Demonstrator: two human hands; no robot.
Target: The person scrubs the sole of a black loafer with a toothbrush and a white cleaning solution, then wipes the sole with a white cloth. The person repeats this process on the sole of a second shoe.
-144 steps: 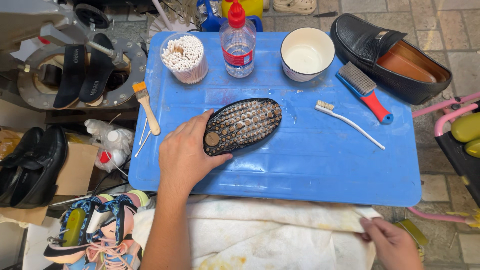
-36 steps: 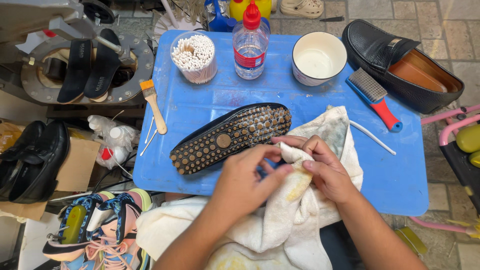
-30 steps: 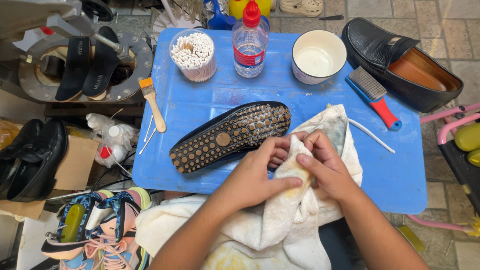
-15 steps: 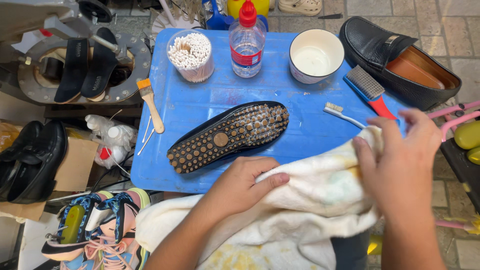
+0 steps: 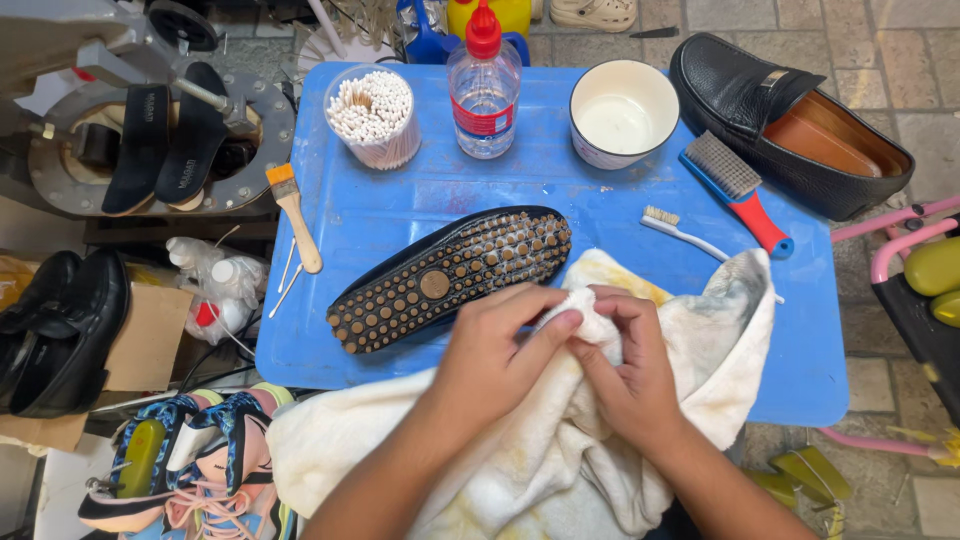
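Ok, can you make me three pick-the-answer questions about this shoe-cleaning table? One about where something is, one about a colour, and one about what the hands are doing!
1. Where is the studded shoe?
A. sole up on the blue table
B. inside the bowl
C. on the floor

2. What colour is the bottle cap?
A. green
B. red
C. black

3. What are the left hand and right hand doing?
A. resting flat
B. holding brushes
C. gripping the white cloth

Answers: A, its studs face up on the table; B, the nozzle cap is red; C, both hands bunch the cloth.
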